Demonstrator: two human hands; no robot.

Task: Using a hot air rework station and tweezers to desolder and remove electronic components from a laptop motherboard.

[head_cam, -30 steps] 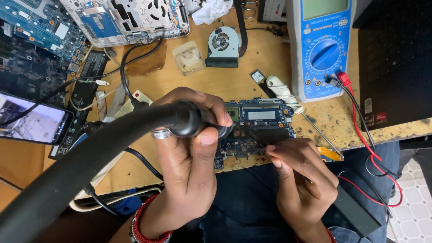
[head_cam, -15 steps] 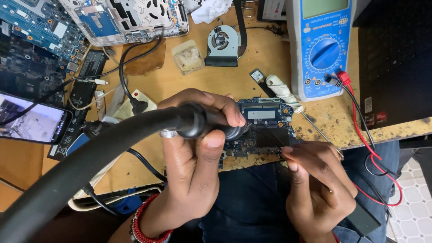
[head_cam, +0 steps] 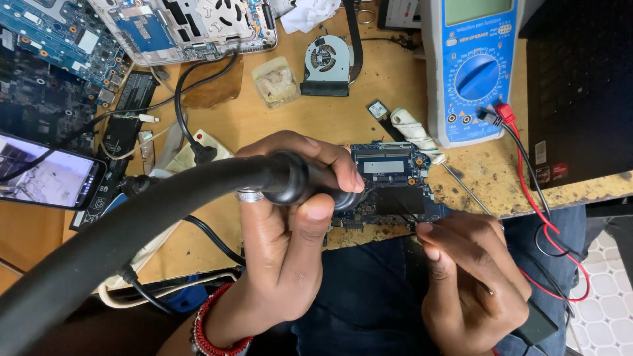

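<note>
My left hand (head_cam: pixel 287 240) grips the black handle of a hot-air tool (head_cam: pixel 290 178) with a thick black hose (head_cam: pixel 112 237) running off to the lower left. Its nozzle points at a small blue circuit board (head_cam: pixel 389 168) lying at the bench's near edge. My right hand (head_cam: pixel 465 273) pinches thin tweezers (head_cam: pixel 402 207) whose tips rest on the board's dark area. A ring sits on a left finger, and red beads circle that wrist.
A blue multimeter (head_cam: pixel 471 66) with red and black leads stands at the back right, beside a black laptop (head_cam: pixel 580 92). A cooling fan (head_cam: pixel 328 62), an opened laptop base (head_cam: pixel 191 26), other boards (head_cam: pixel 46 59) and a phone (head_cam: pixel 49 178) crowd the left and back.
My right hand has slid rightward and down along the board's edge, leaving more of the board visible. The left hand with the hot-air tool stays in nearly the same spot.
</note>
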